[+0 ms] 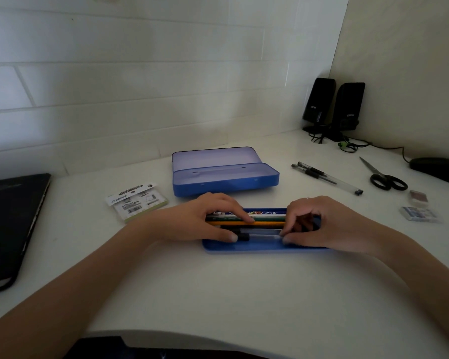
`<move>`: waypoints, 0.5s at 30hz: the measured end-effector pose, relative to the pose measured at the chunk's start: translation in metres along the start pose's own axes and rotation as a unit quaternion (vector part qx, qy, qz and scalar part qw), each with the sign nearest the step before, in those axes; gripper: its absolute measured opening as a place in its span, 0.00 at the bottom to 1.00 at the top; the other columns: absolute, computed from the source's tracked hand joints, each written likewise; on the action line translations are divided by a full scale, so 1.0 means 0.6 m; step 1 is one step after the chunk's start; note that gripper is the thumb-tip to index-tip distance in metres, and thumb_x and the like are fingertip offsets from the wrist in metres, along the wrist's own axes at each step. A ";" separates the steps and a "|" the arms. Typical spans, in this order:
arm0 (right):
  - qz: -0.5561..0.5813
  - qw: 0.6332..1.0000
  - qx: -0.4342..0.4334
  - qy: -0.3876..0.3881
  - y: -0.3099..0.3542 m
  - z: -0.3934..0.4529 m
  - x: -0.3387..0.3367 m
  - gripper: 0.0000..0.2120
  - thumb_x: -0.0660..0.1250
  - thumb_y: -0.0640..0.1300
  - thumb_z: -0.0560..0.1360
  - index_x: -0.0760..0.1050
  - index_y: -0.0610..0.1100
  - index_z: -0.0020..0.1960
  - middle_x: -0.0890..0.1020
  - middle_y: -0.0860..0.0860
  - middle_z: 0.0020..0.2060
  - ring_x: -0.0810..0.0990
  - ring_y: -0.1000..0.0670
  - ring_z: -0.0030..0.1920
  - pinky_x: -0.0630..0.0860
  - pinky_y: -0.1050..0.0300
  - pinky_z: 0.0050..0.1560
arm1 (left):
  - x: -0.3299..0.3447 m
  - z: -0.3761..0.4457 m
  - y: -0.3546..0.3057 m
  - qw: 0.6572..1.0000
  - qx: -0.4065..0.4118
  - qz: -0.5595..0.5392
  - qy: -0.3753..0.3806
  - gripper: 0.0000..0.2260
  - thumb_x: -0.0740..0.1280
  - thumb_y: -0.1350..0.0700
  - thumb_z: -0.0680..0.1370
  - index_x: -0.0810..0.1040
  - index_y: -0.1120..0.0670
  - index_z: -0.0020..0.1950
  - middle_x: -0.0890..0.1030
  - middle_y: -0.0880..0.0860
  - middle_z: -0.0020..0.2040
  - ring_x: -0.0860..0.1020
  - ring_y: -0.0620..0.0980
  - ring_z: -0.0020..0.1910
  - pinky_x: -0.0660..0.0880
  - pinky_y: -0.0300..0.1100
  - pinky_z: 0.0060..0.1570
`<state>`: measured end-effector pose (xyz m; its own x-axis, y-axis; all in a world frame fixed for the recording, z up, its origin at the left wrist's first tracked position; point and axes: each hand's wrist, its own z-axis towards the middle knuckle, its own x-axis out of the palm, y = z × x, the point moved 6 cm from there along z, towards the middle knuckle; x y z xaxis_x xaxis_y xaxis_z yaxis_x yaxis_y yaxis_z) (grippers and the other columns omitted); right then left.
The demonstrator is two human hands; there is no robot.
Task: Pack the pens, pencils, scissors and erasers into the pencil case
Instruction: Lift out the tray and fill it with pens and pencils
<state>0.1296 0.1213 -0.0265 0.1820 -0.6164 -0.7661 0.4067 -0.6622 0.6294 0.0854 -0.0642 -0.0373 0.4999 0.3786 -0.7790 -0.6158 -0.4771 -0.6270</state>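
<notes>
White counter (231, 294), tiled wall behind. Near centre lies a shallow blue tray (259, 246) holding a row of pencils and pens: a yellow pencil (267, 224), a green one just beyond it, a clear pen (262, 237) with black cap nearest the person.

Left hand (205, 218) rests on the left end of the tray, grip spread flat over the pencils, index finger lying along the yellow pencil, thumb touching the black cap of the clear pen. Nothing pinched there.

Right hand (319, 224) rests on the right end, grip curled, thumb and fingertips closed on the right end of the clear pen.

Pencil case (226, 181), blue, stands open just beyond the tray, lid tipped back, lower shell showing nothing inside.

Not yet packed: two pens (324, 177) to the right of the case; scissors (384, 177) with black handles further right; two erasers (420, 207) at near right, well apart from the case.

Also on counter: sticky-note pack (136, 202) left of the tray, black notebook (11, 224) far left, two black speakers (333, 107) in the far right corner, mouse (438, 168) at right edge.
</notes>
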 end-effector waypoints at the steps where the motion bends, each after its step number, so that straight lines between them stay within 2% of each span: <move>1: -0.005 1.000 0.000 -0.007 -0.001 0.002 0.000 0.03 0.74 0.45 0.68 0.81 0.49 0.38 0.82 0.53 0.35 0.73 0.56 0.30 0.70 0.60 0.33 | 0.000 0.000 0.000 1.000 0.001 0.000 -0.001 0.17 0.71 0.51 0.72 0.75 0.34 0.57 0.69 0.35 0.61 0.63 0.29 0.61 0.58 0.19 0.57; 7: -0.014 0.999 0.020 -0.030 -0.003 0.004 -0.007 0.03 0.74 0.46 0.68 0.81 0.52 0.41 0.80 0.60 0.37 0.75 0.59 0.34 0.69 0.69 0.35 | -0.001 0.002 -0.003 1.000 0.002 -0.004 -0.004 0.17 0.72 0.52 0.72 0.75 0.35 0.57 0.70 0.38 0.61 0.64 0.31 0.60 0.59 0.19 0.56; 8: -0.018 0.997 0.027 -0.070 -0.009 0.005 -0.019 0.03 0.73 0.48 0.69 0.81 0.54 0.42 0.80 0.59 0.38 0.75 0.59 0.36 0.69 0.70 0.37 | -0.001 0.002 -0.002 1.000 0.000 -0.006 -0.005 0.17 0.72 0.51 0.72 0.75 0.35 0.57 0.70 0.38 0.61 0.64 0.31 0.60 0.59 0.19 0.56; 10: -0.049 0.976 0.054 -0.204 -0.039 0.001 -0.064 0.05 0.67 0.50 0.72 0.79 0.55 0.47 0.79 0.59 0.40 0.74 0.58 0.39 0.68 0.69 0.39 | -0.001 0.001 -0.001 1.000 0.005 -0.010 -0.009 0.18 0.72 0.51 0.71 0.75 0.33 0.56 0.70 0.38 0.60 0.65 0.33 0.61 0.60 0.20 0.57; 12: -0.117 0.934 0.105 -0.321 -0.078 -0.016 -0.114 0.10 0.62 0.49 0.76 0.76 0.52 0.55 0.80 0.53 0.50 0.75 0.56 0.46 0.69 0.63 0.45 | -0.002 0.002 -0.002 1.000 0.011 -0.012 -0.014 0.18 0.72 0.51 0.71 0.75 0.33 0.56 0.71 0.39 0.59 0.66 0.34 0.61 0.61 0.22 0.58; 13: -0.147 0.915 0.141 -0.349 -0.100 -0.026 -0.133 0.13 0.60 0.48 0.77 0.75 0.50 0.60 0.79 0.49 0.55 0.76 0.52 0.51 0.70 0.58 0.49 | -0.001 0.002 -0.002 1.000 0.013 -0.012 -0.016 0.18 0.72 0.51 0.71 0.75 0.33 0.56 0.71 0.39 0.59 0.66 0.35 0.61 0.61 0.23 0.58; 15: -0.170 0.898 0.232 -0.333 -0.148 -0.043 -0.151 0.17 0.58 0.46 0.79 0.70 0.47 0.67 0.75 0.43 0.64 0.74 0.43 0.62 0.69 0.49 0.60 | -0.001 0.003 -0.001 1.000 0.012 -0.011 -0.017 0.18 0.72 0.51 0.72 0.75 0.33 0.56 0.71 0.39 0.59 0.67 0.35 0.61 0.62 0.25 0.59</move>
<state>0.1003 0.2469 -0.0163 -0.5212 -0.3607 -0.7734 -0.1084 -0.8709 0.4793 0.0847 -0.0627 -0.0364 0.4922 0.4165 -0.7644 -0.6197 -0.4491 -0.6437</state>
